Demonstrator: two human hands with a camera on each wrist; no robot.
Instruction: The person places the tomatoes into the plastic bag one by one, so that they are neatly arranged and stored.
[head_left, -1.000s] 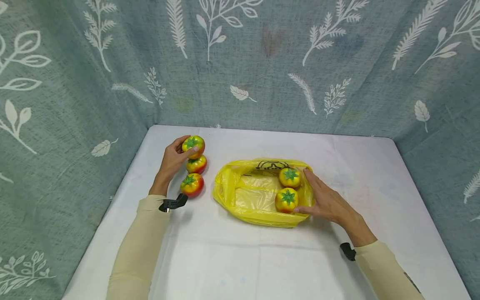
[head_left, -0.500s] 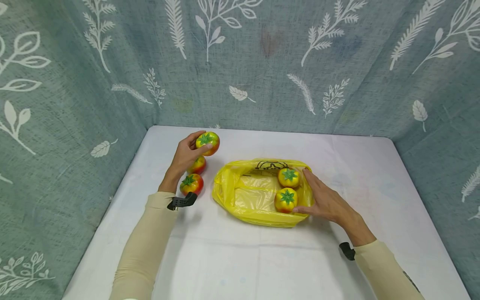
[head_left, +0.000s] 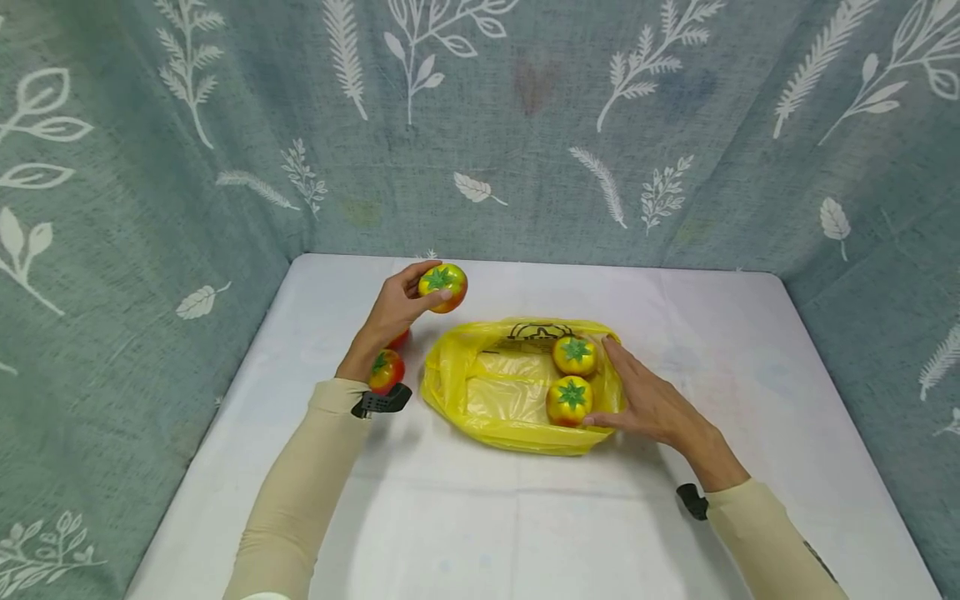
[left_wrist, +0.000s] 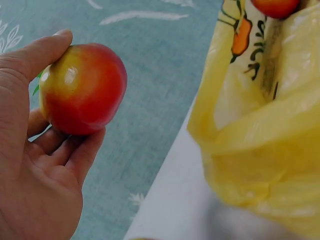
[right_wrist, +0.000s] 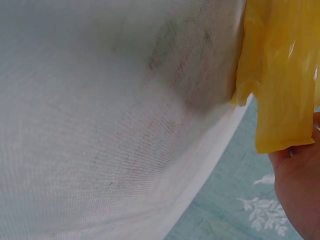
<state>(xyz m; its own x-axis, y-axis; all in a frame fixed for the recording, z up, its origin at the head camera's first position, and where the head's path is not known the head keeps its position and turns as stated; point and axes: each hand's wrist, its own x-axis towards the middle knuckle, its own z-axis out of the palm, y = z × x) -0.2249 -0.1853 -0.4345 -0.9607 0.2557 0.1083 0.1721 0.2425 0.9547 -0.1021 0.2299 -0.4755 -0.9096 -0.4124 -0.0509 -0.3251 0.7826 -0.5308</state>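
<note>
In the head view my left hand (head_left: 396,307) grips a yellow-red tomato (head_left: 454,280) with a green star-shaped top, held up behind the yellow plastic bag (head_left: 448,375). The left wrist view shows the thumb above this tomato (left_wrist: 87,90) and fingers below it. The bag lies with its mouth spread wide. Two tomatoes, a rear one (head_left: 575,356) and a front one (head_left: 569,402), sit inside at its right end. My right hand (head_left: 656,404) holds the bag's right rim, thumb towards the front. In the right wrist view a bag flap (right_wrist: 285,115) hides most of its fingers.
Left of the bag, a tomato (head_left: 386,372) rests on the white tablecloth (head_left: 480,517). Behind it another tomato (head_left: 401,340) is mostly covered by my left wrist. A grey-green leaf-patterned curtain (head_left: 480,142) encloses the table's back and sides.
My left hand has carried its tomato rightwards, away from the two on the cloth towards the back of the bag. My right hand has stayed at the bag's rim.
</note>
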